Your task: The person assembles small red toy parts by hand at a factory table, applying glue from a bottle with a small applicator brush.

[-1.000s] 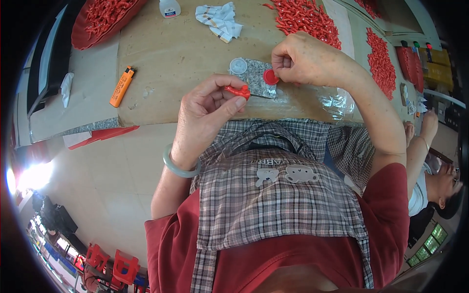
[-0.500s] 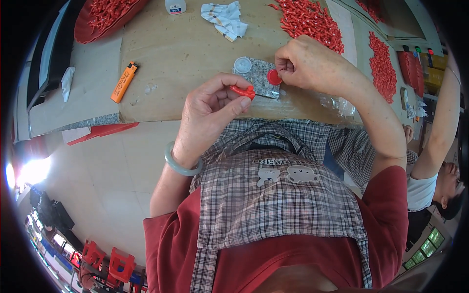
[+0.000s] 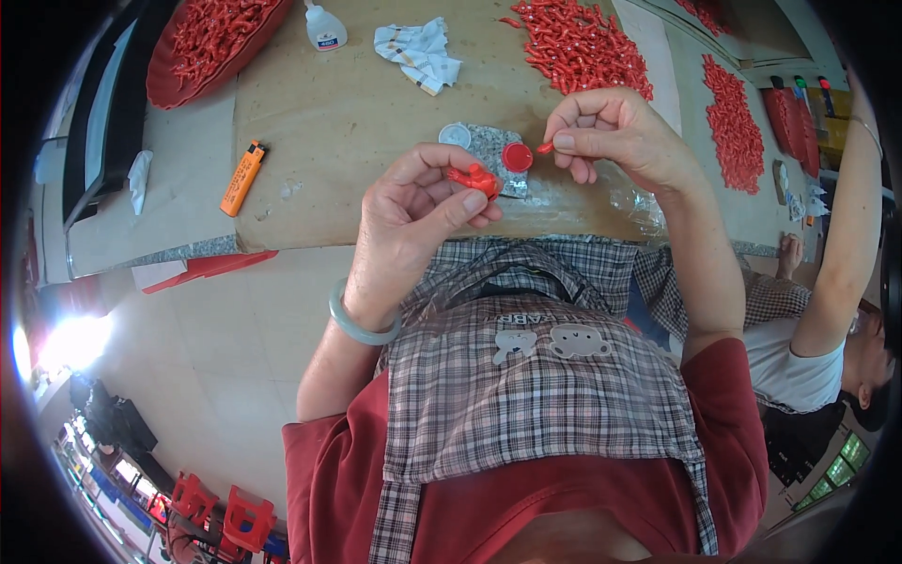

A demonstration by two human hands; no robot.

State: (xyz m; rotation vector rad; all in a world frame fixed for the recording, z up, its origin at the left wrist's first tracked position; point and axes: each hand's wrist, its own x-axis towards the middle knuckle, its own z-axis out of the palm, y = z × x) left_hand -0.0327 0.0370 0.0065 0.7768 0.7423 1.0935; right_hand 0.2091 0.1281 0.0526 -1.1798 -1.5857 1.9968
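Note:
Between the thumb and fingers of my left hand (image 3: 409,202) is a small glossy red moulded figure (image 3: 477,180), part of it covered by the fingertips. My right hand (image 3: 620,141) pinches a tiny red piece (image 3: 545,148) with thumb and forefinger, its other fingers loosely curled. Just left of that piece, a round red cap-like dish (image 3: 517,157) sits on a small speckled grey stone slab (image 3: 488,144). A clear round lid (image 3: 455,136) lies at the slab's left side. The two hands are apart, either side of the slab's near end.
Many red pieces lie in a heap (image 3: 587,52) and a farther pile (image 3: 733,127); more fill a red tray (image 3: 224,75). A white squeeze bottle (image 3: 325,28), a crumpled cloth (image 3: 420,54) and an orange lighter (image 3: 243,179) are on the table. Another person's arm (image 3: 841,226) is at right.
My right hand has drawn back rightward from the red dish, and the tiny red piece now shows in its fingers. The red figure in my left hand has been turned.

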